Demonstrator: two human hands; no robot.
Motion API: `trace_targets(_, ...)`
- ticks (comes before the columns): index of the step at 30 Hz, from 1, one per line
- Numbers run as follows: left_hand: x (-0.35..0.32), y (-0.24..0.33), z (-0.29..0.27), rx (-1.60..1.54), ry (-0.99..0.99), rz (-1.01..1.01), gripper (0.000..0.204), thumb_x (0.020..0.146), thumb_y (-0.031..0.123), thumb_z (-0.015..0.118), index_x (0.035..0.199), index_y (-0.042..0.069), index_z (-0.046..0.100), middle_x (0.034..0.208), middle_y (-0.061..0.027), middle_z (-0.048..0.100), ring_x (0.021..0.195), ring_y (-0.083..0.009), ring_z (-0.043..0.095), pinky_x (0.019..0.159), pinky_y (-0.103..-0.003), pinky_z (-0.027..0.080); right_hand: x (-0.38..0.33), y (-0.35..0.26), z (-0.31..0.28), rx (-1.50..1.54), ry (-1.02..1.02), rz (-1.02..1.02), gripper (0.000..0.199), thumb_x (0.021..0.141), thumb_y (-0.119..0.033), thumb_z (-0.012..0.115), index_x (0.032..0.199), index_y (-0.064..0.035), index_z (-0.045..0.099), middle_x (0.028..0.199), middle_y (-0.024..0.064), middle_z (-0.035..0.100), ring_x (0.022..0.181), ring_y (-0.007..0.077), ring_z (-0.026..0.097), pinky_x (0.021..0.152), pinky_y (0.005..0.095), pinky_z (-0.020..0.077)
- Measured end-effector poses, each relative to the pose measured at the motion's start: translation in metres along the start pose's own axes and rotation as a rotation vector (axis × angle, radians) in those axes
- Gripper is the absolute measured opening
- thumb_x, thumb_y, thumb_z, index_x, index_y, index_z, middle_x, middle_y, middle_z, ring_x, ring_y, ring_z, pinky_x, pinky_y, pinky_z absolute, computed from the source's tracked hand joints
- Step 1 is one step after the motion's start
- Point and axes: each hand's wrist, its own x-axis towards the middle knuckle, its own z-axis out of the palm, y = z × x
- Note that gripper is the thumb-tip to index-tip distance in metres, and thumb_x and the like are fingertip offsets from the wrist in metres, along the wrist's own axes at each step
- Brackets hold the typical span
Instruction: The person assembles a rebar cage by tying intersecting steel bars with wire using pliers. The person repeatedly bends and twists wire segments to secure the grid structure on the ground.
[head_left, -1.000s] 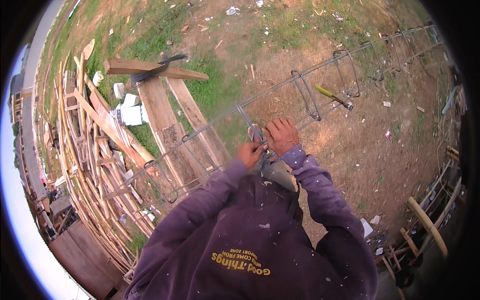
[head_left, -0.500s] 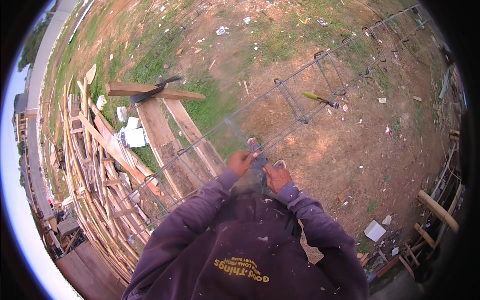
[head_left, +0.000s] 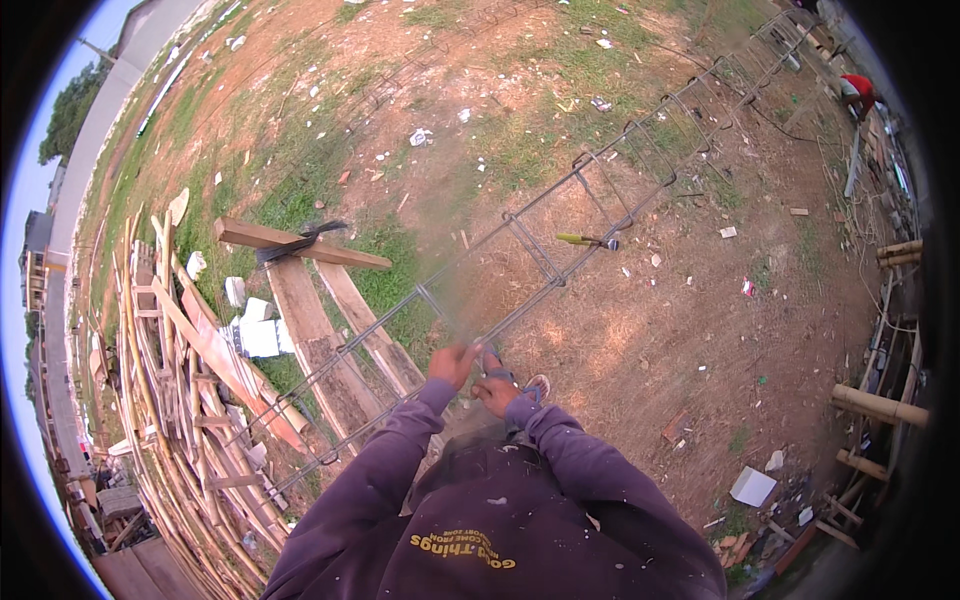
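Observation:
A long steel rebar cage (head_left: 520, 238) with square stirrups runs slantwise from the far right to the near left, in front of my body. My left hand (head_left: 453, 366) is closed at its near bar, fingertips pinched together. Just right of it and slightly nearer, my right hand (head_left: 494, 391) is curled closed. What either hand holds is too small or hidden to make out. Beyond my hands, a tool with a yellow-green handle (head_left: 578, 239) and a dark end appears at the cage's near bar; whether it rests there or on the ground I cannot tell.
Wooden planks (head_left: 345, 365) and a crossbeam (head_left: 345, 257) stand under the cage at left, a black wire bundle (head_left: 298, 244) draped over the beam. Bamboo poles (head_left: 165, 400) are piled further left. Bamboo (head_left: 880, 405) lies at right. Another person in red (head_left: 858, 88) bends at far right.
My view has shifted, so the cage and tool appear lower and further left. Both hands remain close together at the near bar. The person in red has come into view.

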Motion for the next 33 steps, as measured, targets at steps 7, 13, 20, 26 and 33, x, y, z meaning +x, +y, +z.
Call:
trace_targets(7,-0.001,-0.003,0.0,-0.049,-0.059,-0.041,0.049,0.087,0.046,0.062,0.082,-0.001,0.071,0.052,-0.0104,0.05,0.05,-0.0166,0.045,0.051,-0.037,0.038,0.041,0.068,-0.161,-0.248,1.284,0.141,0.041,0.074,-0.016,0.076,0.11,-0.0033,0.06,0.092,0.0115,0.061,0.085,0.0302,0.06,0.076,0.0423,0.048)
trace_targets(13,-0.001,0.009,-0.007,-0.006,-0.034,-0.09,0.049,0.086,0.049,0.061,0.081,0.002,0.073,0.053,-0.0126,0.053,0.051,-0.0194,0.049,0.054,-0.037,0.041,0.07,0.106,-0.259,-0.383,0.724,0.279,0.033,0.075,-0.017,0.073,0.101,-0.0052,0.058,0.097,0.0139,0.057,0.096,0.0363,0.054,0.083,0.0448,0.0435)
trace_targets(20,-0.001,0.006,-0.01,-0.028,-0.051,-0.082,0.048,0.084,0.047,0.062,0.082,0.0,0.071,0.066,-0.0202,0.063,0.063,-0.0291,0.063,0.062,-0.039,0.047,-0.029,0.008,-0.302,-0.375,0.967,-0.061,0.028,0.08,-0.026,0.073,0.09,-0.0034,0.06,0.084,0.0118,0.06,0.077,0.0266,0.059,0.072,0.0386,0.0455)
trace_targets(26,0.002,0.001,-0.003,-0.076,-0.042,-0.081,0.049,0.085,0.048,0.062,0.078,0.0,0.072,0.061,-0.0176,0.062,0.059,-0.0282,0.062,0.06,-0.038,0.047,-0.104,-0.069,-0.326,1.015,1.033,-0.472,0.035,0.094,-0.019,0.059,0.123,-0.0046,0.047,0.079,0.01,0.062,0.075,0.0209,0.065,0.066,0.0349,0.0556)
trace_targets(33,0.001,0.003,-0.004,-0.021,-0.01,-0.064,0.05,0.084,0.049,0.061,0.078,0.001,0.072,0.06,-0.0163,0.062,0.059,-0.0272,0.062,0.06,-0.037,0.047,-0.112,0.031,-0.146,1.237,0.319,0.766,0.036,0.09,-0.008,0.052,0.124,0.0007,0.047,0.09,0.0121,0.063,0.075,0.0211,0.066,0.065,0.0377,0.057)
